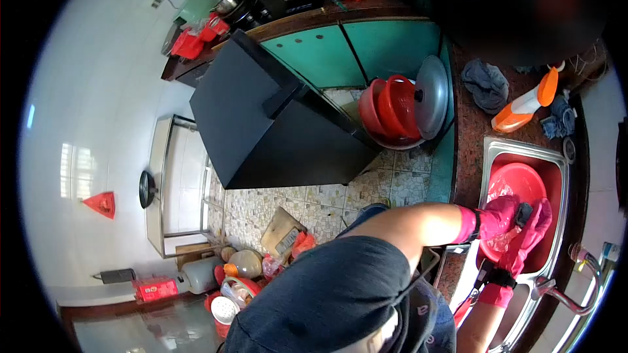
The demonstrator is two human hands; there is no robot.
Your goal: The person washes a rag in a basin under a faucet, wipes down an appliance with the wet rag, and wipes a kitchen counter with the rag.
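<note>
Both my hands wear pink rubber gloves with black straps at the wrists. They meet over a red basin, which sits in the steel sink and appears to hold some water. My left hand is closed against a small dark grey cloth, with its fingers partly hidden. From the other side my right hand closes on the same cloth, of which only a little shows between the gloves.
A curved faucet rises behind the sink. On the counter lie an orange-and-white spray bottle and a grey rag. Red basins with a metal lid stand below. A large black range hood rests on the tiled floor.
</note>
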